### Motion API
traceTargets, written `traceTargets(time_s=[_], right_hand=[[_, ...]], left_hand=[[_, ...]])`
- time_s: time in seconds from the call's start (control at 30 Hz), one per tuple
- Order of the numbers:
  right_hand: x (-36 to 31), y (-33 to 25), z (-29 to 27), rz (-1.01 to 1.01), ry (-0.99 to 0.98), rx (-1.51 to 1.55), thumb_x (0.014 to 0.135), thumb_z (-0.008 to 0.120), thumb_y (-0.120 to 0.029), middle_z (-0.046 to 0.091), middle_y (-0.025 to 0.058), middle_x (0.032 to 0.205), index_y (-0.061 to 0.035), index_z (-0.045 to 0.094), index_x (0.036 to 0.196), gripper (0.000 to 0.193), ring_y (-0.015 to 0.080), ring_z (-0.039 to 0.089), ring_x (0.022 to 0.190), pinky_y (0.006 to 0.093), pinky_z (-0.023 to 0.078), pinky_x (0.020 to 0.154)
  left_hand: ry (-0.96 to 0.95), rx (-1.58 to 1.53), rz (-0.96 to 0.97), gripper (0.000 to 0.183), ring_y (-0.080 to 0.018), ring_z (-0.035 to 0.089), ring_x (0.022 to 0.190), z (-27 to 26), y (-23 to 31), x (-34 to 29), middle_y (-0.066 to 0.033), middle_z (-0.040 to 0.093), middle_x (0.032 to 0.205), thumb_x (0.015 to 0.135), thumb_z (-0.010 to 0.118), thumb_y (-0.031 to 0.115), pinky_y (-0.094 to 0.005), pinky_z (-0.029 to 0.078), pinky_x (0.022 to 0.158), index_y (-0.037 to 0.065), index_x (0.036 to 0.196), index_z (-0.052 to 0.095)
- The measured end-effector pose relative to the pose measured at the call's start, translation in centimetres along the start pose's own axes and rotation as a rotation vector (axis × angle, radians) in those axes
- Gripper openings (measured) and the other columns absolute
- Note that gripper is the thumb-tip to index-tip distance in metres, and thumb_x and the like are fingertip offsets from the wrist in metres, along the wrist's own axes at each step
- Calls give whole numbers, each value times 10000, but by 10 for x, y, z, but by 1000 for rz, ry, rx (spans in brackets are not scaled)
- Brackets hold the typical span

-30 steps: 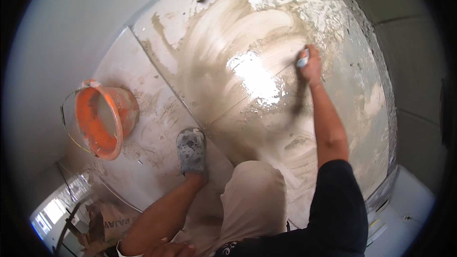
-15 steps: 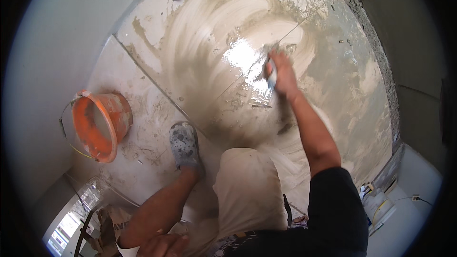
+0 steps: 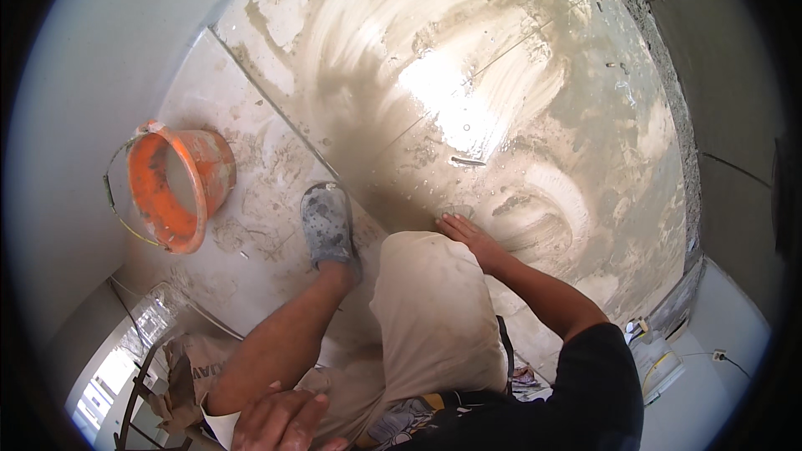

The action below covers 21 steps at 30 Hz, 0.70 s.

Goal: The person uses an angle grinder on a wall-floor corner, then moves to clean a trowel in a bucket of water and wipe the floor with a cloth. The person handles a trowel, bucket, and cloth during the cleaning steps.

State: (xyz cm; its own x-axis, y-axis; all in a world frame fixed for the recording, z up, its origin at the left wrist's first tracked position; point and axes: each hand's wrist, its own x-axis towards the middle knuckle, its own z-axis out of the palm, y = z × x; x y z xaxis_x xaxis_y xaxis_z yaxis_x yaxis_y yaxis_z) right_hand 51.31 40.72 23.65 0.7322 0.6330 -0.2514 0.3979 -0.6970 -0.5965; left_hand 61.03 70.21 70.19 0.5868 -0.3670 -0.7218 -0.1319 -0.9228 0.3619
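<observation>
My right hand (image 3: 470, 240) is low over the wet, smeared floor (image 3: 376, 108), beside my bent right knee (image 3: 434, 292). Its fingers point left and are bent over a grey, rounded-edged thing (image 3: 458, 212), of which only a little shows past the fingertips. The knee and the hand hide the rest, so I cannot make out its kind. Holding nothing that I can see, my left hand (image 3: 284, 422) rests by my left knee with fingers loosely apart. Pale curved wipe marks cross the muddy film on the floor.
An orange bucket (image 3: 219, 169) with greyish liquid stands at the left. A small dark sliver (image 3: 468, 162) lies on the wet floor. My grey clog (image 3: 326, 217) is beside a floor joint. A rough wall edge (image 3: 660, 75) runs along the right; a torn paper bag (image 3: 188, 372) sits lower left.
My right hand has come back from mid-floor to beside my knee; a whitish-handled tool showed in it before. A fresh curved smear lies right of the hand. My left hand has shifted slightly.
</observation>
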Motion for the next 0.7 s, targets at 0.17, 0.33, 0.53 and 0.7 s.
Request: traceTargets(time_s=[0.17, 0.33, 0.53, 0.7], right_hand=[[70, 95, -60, 328, 363, 432, 1051, 478, -347, 418, 161, 1589, -80, 484, 1502, 524, 327, 363, 1484, 426, 238, 1249], [82, 227, -201, 615, 816, -4, 1008, 576, -313, 643, 235, 1303, -62, 636, 1317, 403, 414, 591, 1230, 428, 454, 1092], [52, 54, -90, 95, 274, 82, 938, 701, -266, 518, 189, 1480, -111, 586, 1396, 497, 360, 469, 1403, 450, 387, 1182], [123, 6, -10, -234, 163, -32, 978, 621, -309, 476, 222, 1515, -46, 568, 1382, 485, 377, 426, 1435, 477, 314, 1223]], left_hand=[[-4, 57, 3, 616, -399, 587, 1231, 6, 2, -2, -168, 626, 1288, 796, 802, 161, -506, 468, 1036, 48, 1355, 571], [41, 51, 50, 621, -405, 579, 1249, 7, -4, -2, -163, 628, 1291, 792, 806, 161, -501, 476, 1026, 55, 1360, 579], [43, -34, 111, 621, -383, 625, 1132, 6, -19, -7, -189, 637, 1210, 765, 829, 173, -517, 490, 1022, 8, 1312, 587], [36, -40, 160, 614, -388, 631, 1097, 6, -20, -2, -191, 643, 1177, 747, 837, 175, -524, 497, 1013, -18, 1275, 592]])
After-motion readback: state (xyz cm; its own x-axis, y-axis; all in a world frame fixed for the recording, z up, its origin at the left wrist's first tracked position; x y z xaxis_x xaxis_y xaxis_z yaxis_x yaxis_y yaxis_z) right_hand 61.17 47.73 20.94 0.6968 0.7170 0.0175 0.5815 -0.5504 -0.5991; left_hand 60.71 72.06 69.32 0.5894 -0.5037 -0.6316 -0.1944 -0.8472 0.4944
